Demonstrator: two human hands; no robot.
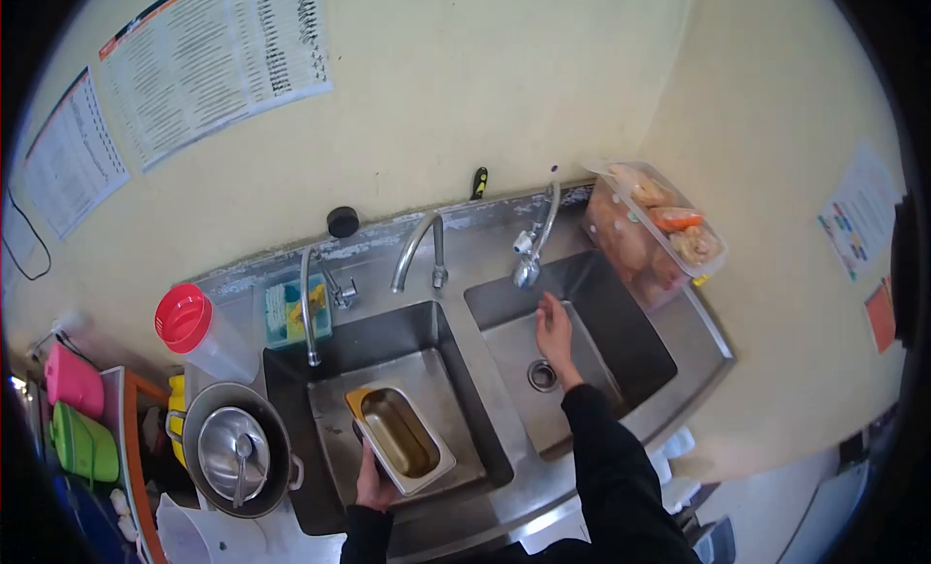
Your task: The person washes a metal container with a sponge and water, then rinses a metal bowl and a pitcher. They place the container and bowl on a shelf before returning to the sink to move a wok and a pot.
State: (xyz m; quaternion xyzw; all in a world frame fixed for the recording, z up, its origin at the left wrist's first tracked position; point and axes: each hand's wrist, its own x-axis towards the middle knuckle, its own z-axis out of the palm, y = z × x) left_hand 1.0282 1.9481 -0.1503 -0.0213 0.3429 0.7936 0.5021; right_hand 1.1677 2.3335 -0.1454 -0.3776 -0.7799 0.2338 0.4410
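My left hand [373, 481] grips a small rectangular steel food pan [441, 462] by its near left side, over the left sink basin [335, 433]. The pan is tilted and its inside looks bare, with a yellowish tint. Over the right sink basin [504, 346], my right hand [555, 339] reaches forward with its fingers stretched out, holding nothing. Just beyond its fingertips is the spray head of the right faucet [527, 271], apart from the hand. I cannot make out any running water.
Two more faucets [434, 244] [306, 312] stand behind the left basin. At back right is a plastic tub [621, 239] of bagged food. On the left are a pot [199, 409] with a bowl and spoon, a red-topped pitcher [221, 346] and a sponge tray [281, 322].
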